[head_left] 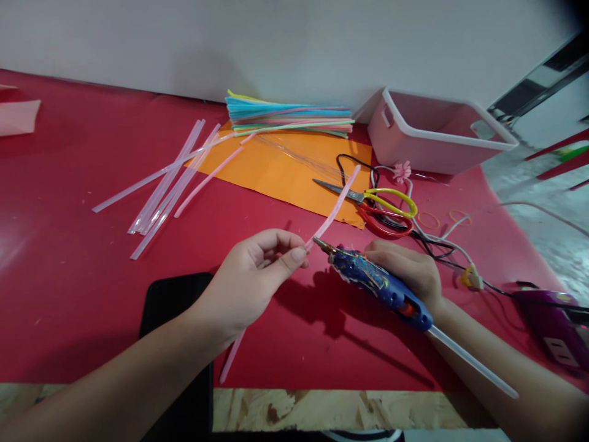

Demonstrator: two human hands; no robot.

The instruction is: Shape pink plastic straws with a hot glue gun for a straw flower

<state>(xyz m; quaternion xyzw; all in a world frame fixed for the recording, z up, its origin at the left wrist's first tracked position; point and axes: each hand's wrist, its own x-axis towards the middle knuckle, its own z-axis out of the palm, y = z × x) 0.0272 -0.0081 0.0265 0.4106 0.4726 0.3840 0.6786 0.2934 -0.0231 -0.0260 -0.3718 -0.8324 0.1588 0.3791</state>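
Between thumb and fingers, my left hand (262, 270) pinches a pink fuzzy stem (339, 202), whose one end slants up to the right and the other comes out below the hand. Wrapped round a blue glue gun (375, 279), my right hand (409, 267) is partly hidden behind it. The gun's metal nozzle is at the stem, close to my left fingertips; whether they touch is unclear. A clear glue stick (473, 361) sticks out of the gun's rear. Scissors (386, 209) with yellow and red handles lie beyond the gun.
Colored stems (289, 113) lie at the back on an orange sheet (276, 169). Pinkish sticks (172, 184) lie left. A pink basket (423, 141), cords and a purple power strip (556, 337) are at right. A black phone-like slab (177, 298) is under my left arm.
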